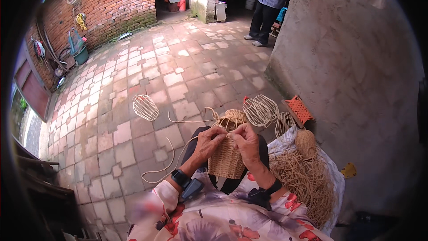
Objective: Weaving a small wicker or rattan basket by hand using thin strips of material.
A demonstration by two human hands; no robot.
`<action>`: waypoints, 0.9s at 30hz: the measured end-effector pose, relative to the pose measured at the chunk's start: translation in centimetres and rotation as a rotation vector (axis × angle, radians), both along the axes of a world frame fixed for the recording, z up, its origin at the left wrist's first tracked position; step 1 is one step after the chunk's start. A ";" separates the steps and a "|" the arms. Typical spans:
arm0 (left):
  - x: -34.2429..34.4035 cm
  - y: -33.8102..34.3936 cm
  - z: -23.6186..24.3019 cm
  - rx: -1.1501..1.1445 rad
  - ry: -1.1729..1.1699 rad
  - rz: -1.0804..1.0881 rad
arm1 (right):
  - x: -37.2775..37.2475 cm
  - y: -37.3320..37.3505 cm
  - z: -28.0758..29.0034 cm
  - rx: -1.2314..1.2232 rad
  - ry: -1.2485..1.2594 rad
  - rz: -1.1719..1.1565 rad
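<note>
A woven tan basket (226, 160) rests upright between my knees, with a domed woven top and an opening under it. My left hand (210, 140) pinches at the left edge of the opening, where cord runs off. My right hand (244, 139) is closed on the basket's upper weave, thumb and finger together at the edge of the opening. A long loose cord (157, 180) trails to the left onto the paving. What exactly lies between the fingertips is too small to see clearly.
Wire-like frames (145, 107) (260, 109) lie on the paving, beside an orange woven stool (298, 108). A finished gourd-shaped piece (306, 144) and heaped cord (299, 183) lie on a white sheet at right. A wall (347, 76) stands right. A person (266, 4) holding a board stands behind.
</note>
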State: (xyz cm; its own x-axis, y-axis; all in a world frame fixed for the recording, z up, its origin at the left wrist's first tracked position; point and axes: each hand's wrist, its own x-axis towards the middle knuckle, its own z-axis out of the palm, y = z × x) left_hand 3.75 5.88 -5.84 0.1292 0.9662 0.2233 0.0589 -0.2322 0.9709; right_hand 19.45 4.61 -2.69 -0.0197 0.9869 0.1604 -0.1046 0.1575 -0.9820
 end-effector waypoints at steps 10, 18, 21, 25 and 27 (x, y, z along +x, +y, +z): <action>0.2 -0.8 2.1 0.100 0.234 -0.039 | 3.6 -3.2 2.9 0.294 -1.168 -0.020; 0.4 -0.3 0.6 0.031 0.027 -0.012 | 3.4 0.1 1.9 0.364 -0.679 -0.001; 0.1 -0.2 0.5 0.044 0.067 -0.009 | 3.0 0.0 1.7 0.029 -0.176 0.199; -0.5 0.1 -0.1 -0.080 -0.056 -0.018 | 4.9 -1.9 1.8 0.049 -0.596 0.136; -0.1 -0.1 0.1 0.078 0.053 -0.002 | 5.9 -2.3 2.1 -0.012 -0.616 0.144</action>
State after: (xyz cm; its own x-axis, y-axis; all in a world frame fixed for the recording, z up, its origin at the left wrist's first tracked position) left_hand 3.68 5.82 -5.74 0.1451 0.9458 0.2906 0.1086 -0.3072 0.9454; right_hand 25.40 2.32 -0.59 -0.2375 0.9691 0.0662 0.4613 0.1725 -0.8703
